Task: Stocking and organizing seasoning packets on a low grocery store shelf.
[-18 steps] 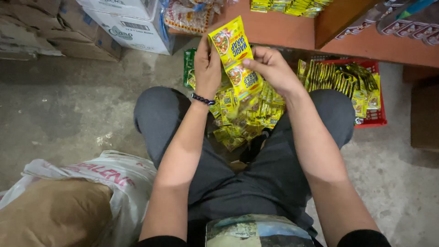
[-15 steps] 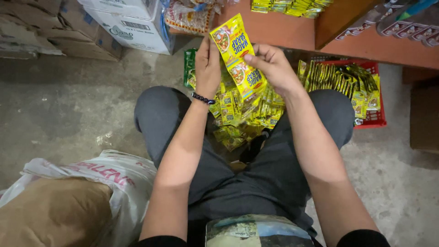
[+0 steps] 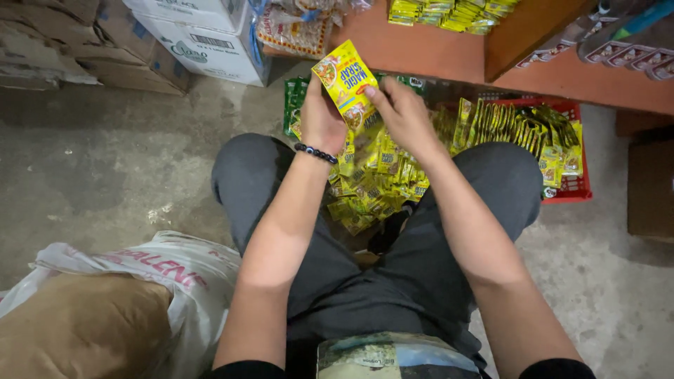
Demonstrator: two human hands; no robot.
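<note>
Both hands hold up a strip of small yellow seasoning sachets (image 3: pixel 345 81) above my knees. My left hand (image 3: pixel 319 121), with a dark bead bracelet at the wrist, grips the strip from behind on its left side. My right hand (image 3: pixel 401 112) pinches the strip's lower right edge. Beneath the hands, between my knees, lies a loose pile of the same yellow sachets (image 3: pixel 375 186). A red plastic basket (image 3: pixel 572 186) to the right holds several more yellow sachets standing on edge.
An orange-brown wooden shelf (image 3: pixel 449 49) ahead carries stacked yellow packets (image 3: pixel 449 12). Cardboard boxes (image 3: pixel 203 35) stand at the upper left on the concrete floor. A white plastic sack over a brown bag (image 3: pixel 105 309) sits at the lower left. Green packets (image 3: pixel 295 102) lie behind the pile.
The strip has shifted slightly in my hands; my right hand has slid a little down its edge. The rest is as before.
</note>
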